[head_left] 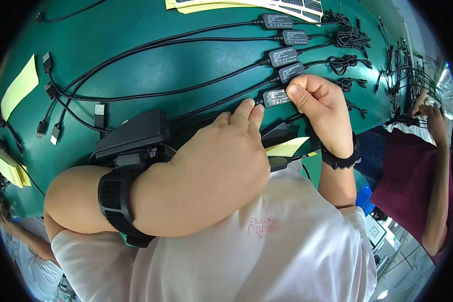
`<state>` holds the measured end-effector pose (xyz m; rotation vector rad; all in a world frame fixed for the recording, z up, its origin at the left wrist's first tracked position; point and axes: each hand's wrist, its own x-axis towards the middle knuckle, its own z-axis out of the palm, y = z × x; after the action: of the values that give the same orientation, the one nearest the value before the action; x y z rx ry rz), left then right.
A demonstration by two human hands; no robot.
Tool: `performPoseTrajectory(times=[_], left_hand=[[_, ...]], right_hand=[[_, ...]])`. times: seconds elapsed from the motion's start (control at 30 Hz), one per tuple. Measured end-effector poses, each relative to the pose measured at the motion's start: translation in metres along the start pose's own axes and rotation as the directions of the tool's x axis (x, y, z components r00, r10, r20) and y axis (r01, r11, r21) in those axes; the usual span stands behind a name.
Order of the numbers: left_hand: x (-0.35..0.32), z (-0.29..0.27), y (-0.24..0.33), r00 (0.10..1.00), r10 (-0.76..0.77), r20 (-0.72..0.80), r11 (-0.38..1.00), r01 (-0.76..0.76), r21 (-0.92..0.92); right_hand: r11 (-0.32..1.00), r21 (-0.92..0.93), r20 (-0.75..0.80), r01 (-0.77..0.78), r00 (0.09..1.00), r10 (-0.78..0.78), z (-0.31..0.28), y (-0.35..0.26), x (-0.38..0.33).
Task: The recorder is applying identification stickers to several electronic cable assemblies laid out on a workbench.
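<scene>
Several black USB cables lie across the green table, each with a flat black module (279, 57) bearing a printed label. My left hand (221, 146) reaches across in front of me. Its fingertips press together at the left end of the nearest labelled module (275, 98), where the cable enters; its thumb is hidden. At that module's right end my right hand (322, 103) is closed, thumb on the label's edge against a bent index finger. Another module (275, 132) lies closer to me, partly covered by my left hand and a yellow paper strip (288, 147).
Label sheets with yellow backing (246, 6) lie at the far edge. USB plugs (100, 116) and more yellow paper (20, 90) are on the left. Coiled cable ends (350, 35) bunch at the right. A black device (136, 135) is strapped to my left wrist. Other people work at both sides.
</scene>
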<state>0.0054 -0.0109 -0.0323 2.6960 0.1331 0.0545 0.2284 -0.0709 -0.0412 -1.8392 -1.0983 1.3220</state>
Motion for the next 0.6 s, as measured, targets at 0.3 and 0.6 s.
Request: performPoseTrajectory(times=[0.3, 0.6], left_hand=[[0.0001, 0.0004, -0.0001, 1.000, -0.006, -0.003, 1.000, 0.006, -0.005], [0.0003, -0.0001, -0.0004, 1.000, 0.007, 0.000, 1.000, -0.007, 0.000]], right_hand=[[1.000, 0.022, -0.024, 0.022, 0.999, -0.022, 0.0025, 0.0023, -0.0011], [0.999, 0.025, -0.048, 0.032, 0.998, -0.031, 0.0034, 0.0043, -0.0013]])
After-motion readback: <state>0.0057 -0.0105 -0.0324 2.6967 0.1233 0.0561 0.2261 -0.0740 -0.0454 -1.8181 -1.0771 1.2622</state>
